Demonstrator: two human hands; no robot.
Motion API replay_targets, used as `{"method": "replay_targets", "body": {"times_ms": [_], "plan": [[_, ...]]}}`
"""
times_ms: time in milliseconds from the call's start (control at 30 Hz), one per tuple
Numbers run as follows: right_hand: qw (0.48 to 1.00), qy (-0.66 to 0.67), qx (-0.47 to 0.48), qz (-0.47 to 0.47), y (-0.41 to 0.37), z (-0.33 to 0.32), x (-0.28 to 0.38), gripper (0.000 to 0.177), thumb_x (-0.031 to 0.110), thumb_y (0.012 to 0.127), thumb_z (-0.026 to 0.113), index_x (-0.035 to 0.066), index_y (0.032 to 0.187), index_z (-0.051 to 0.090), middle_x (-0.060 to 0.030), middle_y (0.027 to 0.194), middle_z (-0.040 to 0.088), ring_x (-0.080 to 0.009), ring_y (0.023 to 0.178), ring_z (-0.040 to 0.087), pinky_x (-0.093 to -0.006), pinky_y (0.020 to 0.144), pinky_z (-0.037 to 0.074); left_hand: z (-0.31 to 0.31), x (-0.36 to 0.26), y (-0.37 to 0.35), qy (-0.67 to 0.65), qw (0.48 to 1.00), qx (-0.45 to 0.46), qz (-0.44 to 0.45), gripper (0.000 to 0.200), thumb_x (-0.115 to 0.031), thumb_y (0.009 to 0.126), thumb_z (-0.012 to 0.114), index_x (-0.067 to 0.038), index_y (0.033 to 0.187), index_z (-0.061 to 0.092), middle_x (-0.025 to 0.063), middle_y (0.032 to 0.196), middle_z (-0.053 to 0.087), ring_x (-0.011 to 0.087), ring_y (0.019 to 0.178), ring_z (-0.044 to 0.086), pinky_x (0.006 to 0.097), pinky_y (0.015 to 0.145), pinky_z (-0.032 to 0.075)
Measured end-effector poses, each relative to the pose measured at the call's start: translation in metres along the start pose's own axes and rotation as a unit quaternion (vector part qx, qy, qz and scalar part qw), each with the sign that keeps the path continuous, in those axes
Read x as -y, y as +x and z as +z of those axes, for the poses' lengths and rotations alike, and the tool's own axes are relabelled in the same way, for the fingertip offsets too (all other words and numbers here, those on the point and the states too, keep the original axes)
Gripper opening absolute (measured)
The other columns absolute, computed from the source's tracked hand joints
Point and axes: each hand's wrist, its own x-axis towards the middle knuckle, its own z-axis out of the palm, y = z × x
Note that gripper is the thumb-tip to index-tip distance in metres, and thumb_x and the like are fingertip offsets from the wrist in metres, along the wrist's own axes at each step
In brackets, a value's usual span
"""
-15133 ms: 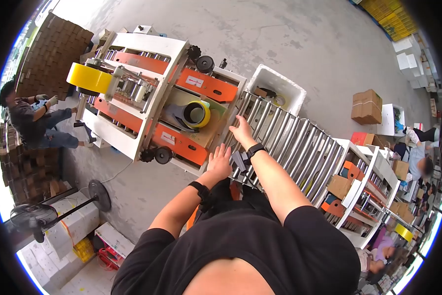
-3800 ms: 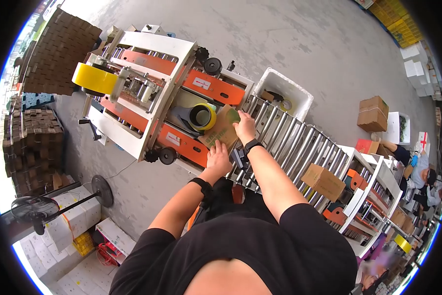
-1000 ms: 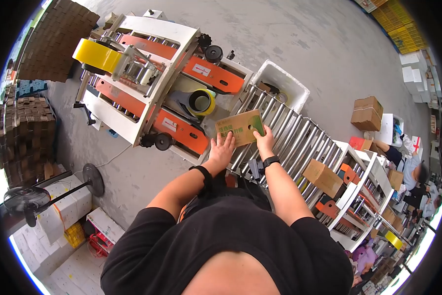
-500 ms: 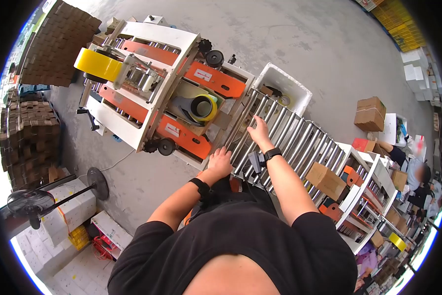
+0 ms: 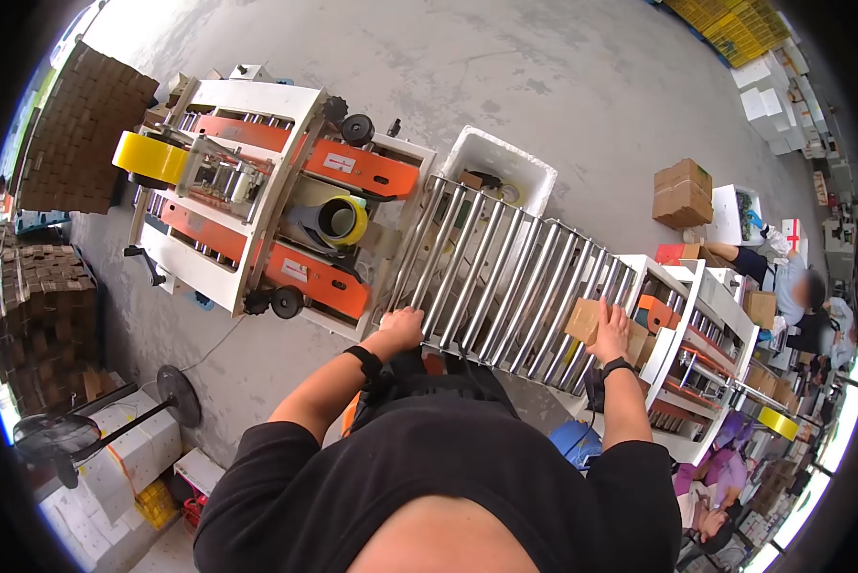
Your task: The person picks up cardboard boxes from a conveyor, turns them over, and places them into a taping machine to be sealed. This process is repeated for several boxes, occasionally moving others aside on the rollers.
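My left hand [image 5: 402, 327] has its fingers curled over the near side rail of the roller conveyor [image 5: 510, 279], close to its left end. My right hand [image 5: 612, 336] reaches out to a small brown cardboard box [image 5: 583, 321] on the right part of the rollers. Its fingers are stretched out and touch the box, partly covering it. Just below my right wrist is a dark object [image 5: 595, 390] with a cable, too small to name. Left of the rollers stands a carton taping machine [image 5: 338, 277] with orange side plates. A yellow-rimmed tape roll [image 5: 343, 222] lies in its middle.
A white foam box [image 5: 534, 174] stands behind the rollers. A second taping machine [image 5: 682, 334] joins the right end. A cardboard carton [image 5: 682, 194] sits on the floor farther right, near other people. A black fan [image 5: 178, 396] and stacked flat cardboard [image 5: 75, 134] are at left.
My right hand has moved right along the rollers, from above them to the cardboard box. My left hand stays at the conveyor's near rail. The whole view has shifted, with the machine now farther left.
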Motion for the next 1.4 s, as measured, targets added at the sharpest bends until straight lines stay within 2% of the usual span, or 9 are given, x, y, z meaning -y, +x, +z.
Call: {"method": "replay_targets", "body": {"times_ms": [200, 533, 600, 667, 733, 867, 1000, 1200, 1400], "plan": [[0.991, 0.099, -0.083, -0.028, -0.001, -0.030, 0.062, 0.116, 0.023, 0.043, 0.080, 0.011, 0.139, 0.015, -0.0115, 0.124, 0.033, -0.0307, 0.118, 0.029, -0.0438, 0.097, 0.024, 0.008, -0.010, -0.002, -0.009, 1.000, -0.007, 0.018, 0.035, -0.017, 0.075, 0.054, -0.006, 0.108, 0.052, 0.0161, 0.111, 0.054, 0.0328, 0.103, 0.053, 0.0431, 0.086, 0.043], [0.882, 0.011, 0.021, -0.470, 0.015, -0.055, 0.238, 0.092, 0.018, 0.046, 0.076, 0.013, 0.129, 0.038, -0.0120, 0.130, 0.038, -0.0342, 0.121, 0.033, -0.0422, 0.100, 0.027, 0.027, -0.002, 0.003, -0.139, 0.987, -0.047, -0.063, 0.064, -0.010, 0.075, 0.047, -0.006, 0.134, 0.023, 0.0252, 0.115, 0.050, 0.0378, 0.106, 0.051, 0.0445, 0.090, 0.041], [0.897, 0.016, 0.104, -0.428, 0.033, -0.067, 0.257, 0.077, 0.019, 0.050, 0.077, 0.016, 0.122, 0.048, -0.0027, 0.126, 0.046, -0.0235, 0.123, 0.036, -0.0415, 0.101, 0.027, 0.024, -0.002, -0.004, -0.154, 0.982, -0.061, -0.087, 0.067, -0.009, 0.075, 0.046, -0.005, 0.136, 0.020, 0.0262, 0.116, 0.049, 0.0386, 0.105, 0.051, 0.0447, 0.091, 0.040], [0.926, 0.064, -0.039, -0.370, 0.065, -0.065, 0.261, 0.039, 0.009, 0.070, 0.061, 0.014, 0.109, 0.057, -0.0019, 0.116, 0.053, -0.0226, 0.117, 0.042, -0.0441, 0.100, 0.027, 0.023, -0.005, -0.011, -0.154, 0.979, -0.106, -0.083, 0.063, -0.007, 0.074, 0.047, -0.005, 0.134, 0.026, 0.0220, 0.125, 0.042, 0.0364, 0.112, 0.046, 0.0436, 0.092, 0.040], [0.928, 0.120, -0.227, -0.270, 0.075, -0.066, 0.242, 0.051, 0.005, 0.071, 0.058, 0.014, 0.120, 0.048, -0.0069, 0.120, 0.048, -0.0266, 0.119, 0.039, -0.0474, 0.102, 0.024, 0.020, -0.012, -0.014, -0.117, 0.979, -0.157, -0.059, 0.063, -0.006, 0.073, 0.048, -0.005, 0.132, 0.028, 0.0183, 0.130, 0.038, 0.0347, 0.116, 0.043, 0.0427, 0.092, 0.039], [0.969, 0.238, -0.037, -0.059, 0.074, -0.077, 0.194, 0.076, 0.022, 0.062, 0.075, 0.011, 0.128, 0.038, -0.0151, 0.128, 0.040, -0.0319, 0.116, 0.041, -0.0409, 0.097, 0.035, 0.006, -0.034, -0.008, -0.032, 0.977, -0.196, 0.077, 0.058, -0.005, 0.073, 0.050, -0.007, 0.129, 0.036, 0.0121, 0.139, 0.029, 0.0316, 0.126, 0.031, 0.0442, 0.096, 0.036], [0.908, 0.416, -0.036, 0.004, 0.100, 0.015, 0.179, 0.076, 0.040, 0.067, 0.071, 0.006, 0.126, 0.038, -0.0201, 0.112, 0.052, -0.0359, 0.103, 0.052, -0.0451, 0.082, 0.048, -0.014, -0.061, 0.015, 0.059, 0.978, -0.154, 0.128, 0.059, -0.006, 0.074, 0.049, -0.008, 0.131, 0.035, 0.0139, 0.142, 0.023, 0.0305, 0.132, 0.021, 0.0456, 0.102, 0.027], [0.764, 0.604, 0.053, 0.218, 0.071, -0.033, 0.222, 0.067, 0.044, 0.071, 0.064, 0.003, 0.118, 0.041, -0.0220, 0.099, 0.057, -0.0322, 0.081, 0.062, -0.0384, 0.051, 0.055, -0.027, -0.054, 0.038, 0.102, 0.981, -0.119, 0.116, 0.061, -0.010, 0.073, 0.053, -0.008, 0.132, 0.036, 0.0092, 0.144, 0.022, 0.0258, 0.133, 0.020, 0.0475, 0.101, 0.027], [0.790, 0.589, 0.014, 0.170, 0.092, -0.042, 0.255, 0.057, 0.040, 0.068, 0.068, 0.000, 0.103, 0.047, -0.0208, 0.088, 0.059, -0.0294, 0.072, 0.063, -0.0349, 0.046, 0.053, -0.028, -0.038, 0.026, 0.100, 0.984, -0.134, 0.066, 0.065, -0.011, 0.071, 0.054, -0.007, 0.132, 0.034, 0.0138, 0.144, 0.019, 0.0324, 0.133, 0.018, 0.0485, 0.099, 0.028]]}}
